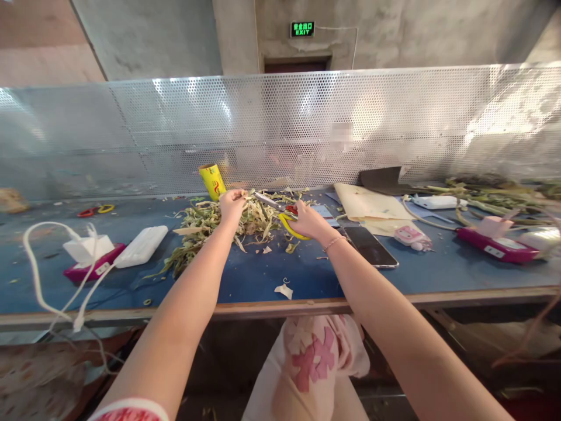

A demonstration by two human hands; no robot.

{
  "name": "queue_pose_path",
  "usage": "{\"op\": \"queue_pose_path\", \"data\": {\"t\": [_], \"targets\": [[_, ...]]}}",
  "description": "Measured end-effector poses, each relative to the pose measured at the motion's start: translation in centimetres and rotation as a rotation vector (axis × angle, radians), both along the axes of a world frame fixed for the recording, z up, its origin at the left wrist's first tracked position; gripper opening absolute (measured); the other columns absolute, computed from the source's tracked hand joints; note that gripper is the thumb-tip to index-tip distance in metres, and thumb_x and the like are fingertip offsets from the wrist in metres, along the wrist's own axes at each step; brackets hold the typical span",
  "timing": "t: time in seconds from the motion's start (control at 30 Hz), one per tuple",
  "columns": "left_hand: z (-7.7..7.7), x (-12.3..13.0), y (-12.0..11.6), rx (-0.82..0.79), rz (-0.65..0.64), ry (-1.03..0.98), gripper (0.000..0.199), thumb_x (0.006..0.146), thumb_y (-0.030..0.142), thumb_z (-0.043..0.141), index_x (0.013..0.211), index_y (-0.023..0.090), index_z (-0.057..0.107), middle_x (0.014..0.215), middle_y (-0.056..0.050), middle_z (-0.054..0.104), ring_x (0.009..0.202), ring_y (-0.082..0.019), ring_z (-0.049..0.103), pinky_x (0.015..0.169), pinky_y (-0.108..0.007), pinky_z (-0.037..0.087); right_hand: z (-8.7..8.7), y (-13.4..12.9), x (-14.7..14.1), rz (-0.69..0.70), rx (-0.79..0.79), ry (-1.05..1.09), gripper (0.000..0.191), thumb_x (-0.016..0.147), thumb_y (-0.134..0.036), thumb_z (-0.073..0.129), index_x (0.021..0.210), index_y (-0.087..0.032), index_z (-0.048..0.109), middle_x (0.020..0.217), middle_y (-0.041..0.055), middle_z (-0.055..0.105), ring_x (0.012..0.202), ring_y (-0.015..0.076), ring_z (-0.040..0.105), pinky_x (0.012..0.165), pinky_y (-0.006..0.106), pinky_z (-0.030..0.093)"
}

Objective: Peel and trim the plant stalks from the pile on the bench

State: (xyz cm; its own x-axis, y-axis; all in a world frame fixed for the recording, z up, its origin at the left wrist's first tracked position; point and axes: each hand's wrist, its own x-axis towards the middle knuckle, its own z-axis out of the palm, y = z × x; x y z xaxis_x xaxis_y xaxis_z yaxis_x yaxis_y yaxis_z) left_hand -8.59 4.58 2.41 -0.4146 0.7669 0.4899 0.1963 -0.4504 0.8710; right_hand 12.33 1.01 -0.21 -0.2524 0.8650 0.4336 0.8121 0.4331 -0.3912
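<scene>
My right hand [304, 220] is closed on the red and yellow handles of a pair of scissors [269, 202], whose blades point left toward my other hand. My left hand [232, 203] is pinched at the blade tips, its fingers closed on a small pale bit of plant material. Beneath and around both hands lies a loose pile of dried green and cream plant pieces [205, 221] on the blue table [258, 280]. A yellow roll [212, 181] stands tilted just behind my left hand.
A phone [370, 247], papers [366, 204], a pink pouch [412, 237] and a power strip [495, 245] lie right. On the left are a white power bank [141, 246], cables, another strip [79, 273] and red-yellow scissors [96, 210]. A perforated metal screen [175, 134] rises behind.
</scene>
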Motion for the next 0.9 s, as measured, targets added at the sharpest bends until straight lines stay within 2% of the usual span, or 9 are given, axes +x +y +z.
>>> {"op": "queue_pose_path", "data": {"t": [0.23,0.43,0.63,0.77,0.9], "targets": [[-0.25,0.02,0.01,0.058,0.033,0.204,0.011,0.059,0.017,0.061,0.07,0.014,0.06,0.073,-0.004,0.066,0.07,-0.014,0.061,0.072,-0.027,0.047,0.19,0.0,-0.07,0.005,-0.016,-0.003,0.035,0.075,-0.047,0.046,0.092,-0.016,0.042,0.092,0.0139,0.062,0.083,0.0236,0.059,0.066,0.029,0.041],[-0.28,0.05,0.02,0.054,0.012,0.245,0.013,0.061,0.018,0.06,0.073,0.014,0.06,0.08,-0.007,0.067,0.077,-0.016,0.062,0.078,-0.03,0.047,0.31,-0.11,-0.1,-0.044,-0.056,-0.001,0.036,0.076,-0.049,0.044,0.091,-0.016,0.042,0.093,0.0148,0.062,0.084,0.024,0.059,0.066,0.029,0.041],[-0.29,0.25,-0.09,0.037,-0.001,0.323,0.013,0.061,0.019,0.059,0.074,0.014,0.06,0.079,-0.006,0.068,0.077,-0.016,0.062,0.077,-0.03,0.047,0.56,-0.26,-0.06,-0.053,-0.078,-0.005,0.038,0.075,-0.048,0.044,0.094,-0.015,0.044,0.097,0.0145,0.062,0.085,0.0245,0.059,0.067,0.03,0.042],[-0.14,0.05,-0.35,0.017,0.118,0.384,0.01,0.063,0.018,0.058,0.072,0.015,0.06,0.079,-0.005,0.068,0.076,-0.016,0.062,0.076,-0.029,0.047,0.52,-0.21,-0.08,-0.087,-0.108,-0.044,0.042,0.074,-0.05,0.045,0.097,-0.014,0.046,0.098,0.0144,0.061,0.088,0.025,0.058,0.069,0.031,0.042],[-0.16,-0.57,-0.25,0.003,0.278,0.436,0.009,0.063,0.016,0.057,0.071,0.015,0.061,0.078,-0.006,0.067,0.079,-0.017,0.062,0.078,-0.028,0.046,-0.12,0.21,0.3,-0.224,-0.157,-0.14,0.046,0.074,-0.043,0.047,0.104,-0.009,0.048,0.1,0.0183,0.059,0.097,0.0277,0.054,0.078,0.034,0.041]]}}
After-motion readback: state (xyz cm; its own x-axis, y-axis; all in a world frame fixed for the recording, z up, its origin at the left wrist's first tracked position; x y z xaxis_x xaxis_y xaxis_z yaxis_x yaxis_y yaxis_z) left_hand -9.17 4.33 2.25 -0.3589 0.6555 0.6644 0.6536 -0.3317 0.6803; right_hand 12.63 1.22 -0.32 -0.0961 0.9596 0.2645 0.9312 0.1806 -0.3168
